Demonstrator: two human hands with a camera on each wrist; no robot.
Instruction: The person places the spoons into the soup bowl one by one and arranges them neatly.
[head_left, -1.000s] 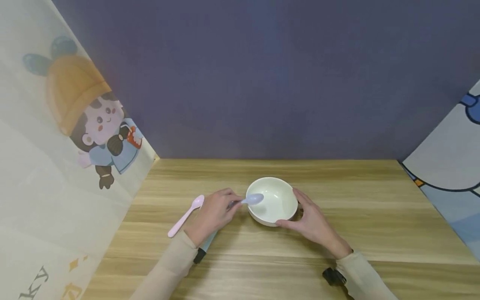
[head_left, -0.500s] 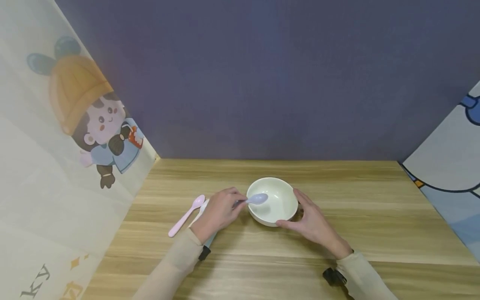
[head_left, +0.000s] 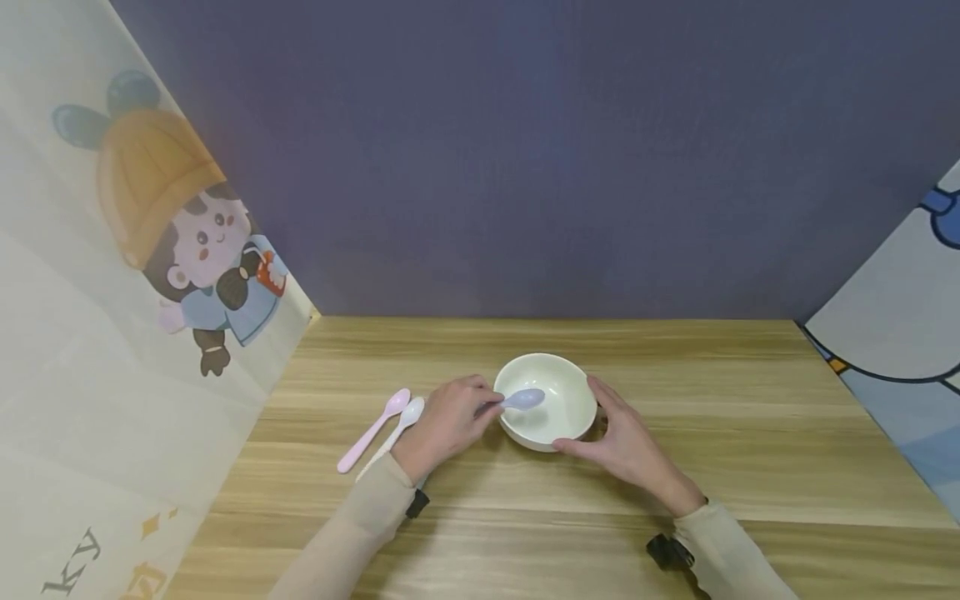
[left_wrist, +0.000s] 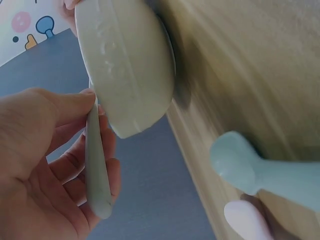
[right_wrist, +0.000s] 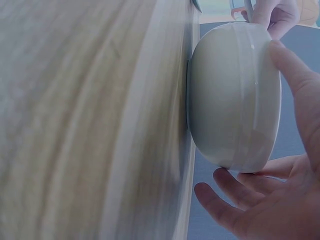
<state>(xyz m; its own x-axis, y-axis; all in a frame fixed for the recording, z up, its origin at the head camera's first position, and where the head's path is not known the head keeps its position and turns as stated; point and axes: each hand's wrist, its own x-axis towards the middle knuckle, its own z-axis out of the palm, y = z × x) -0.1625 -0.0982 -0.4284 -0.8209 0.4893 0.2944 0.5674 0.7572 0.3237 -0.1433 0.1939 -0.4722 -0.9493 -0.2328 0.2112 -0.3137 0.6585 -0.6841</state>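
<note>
Wood-grain surface (head_left: 675,467). Pink spoon (head_left: 372,431) and white spoon (head_left: 397,425) lie side by side on its left part. Dark purple backdrop (head_left: 525,167) behind. Cartoon-print sheet (head_left: 150,250) at left, another (head_left: 900,350) at right.

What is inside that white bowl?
Only the head of a pale blue spoon, held by the left hand, dips into the bowl. The near inner wall is hidden.
</note>
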